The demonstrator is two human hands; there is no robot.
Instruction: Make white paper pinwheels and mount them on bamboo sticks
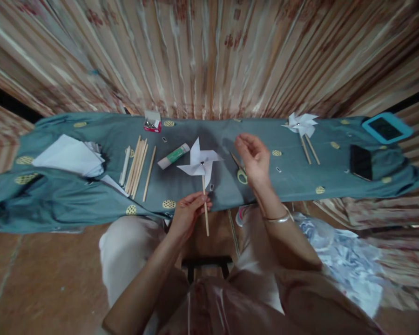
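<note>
While the left hand (190,211) was clamped on the thin pale wooden stick (206,221) of one white paper pinwheel (195,165), held over the near edge of the teal cloth-covered counter (300,181), the right hand (256,160) stood apart, fingers curled, contents untellable. The step was judged to be handling an assembled piece, the next move calling for a steady stick and unbent blades. Alongside lay a green-and-white tube (173,156), crowding the blades' left, and yellow-green-handled scissors (242,176), just beside the right hand.
</note>
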